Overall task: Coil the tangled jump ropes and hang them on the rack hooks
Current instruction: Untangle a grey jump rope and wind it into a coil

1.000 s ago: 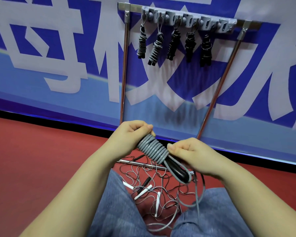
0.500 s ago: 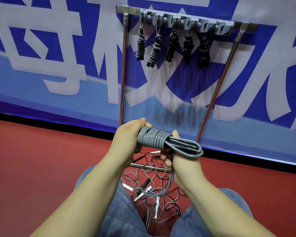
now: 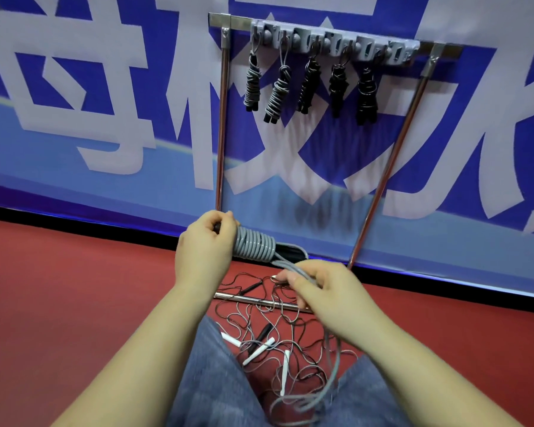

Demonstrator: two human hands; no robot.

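Gripping ribbed grey rope coil [image 3: 255, 246], hands [image 3: 205, 251] curled.

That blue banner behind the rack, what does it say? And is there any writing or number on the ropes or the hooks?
Blue banner: huge white Chinese characters, cropped by the frame; the middle one looks like "校", the others are cut off and unreadable.
Hook rail: no writing visible.
Hanging rope bundles: no labels visible.
Grey rope in the hands: no print visible.
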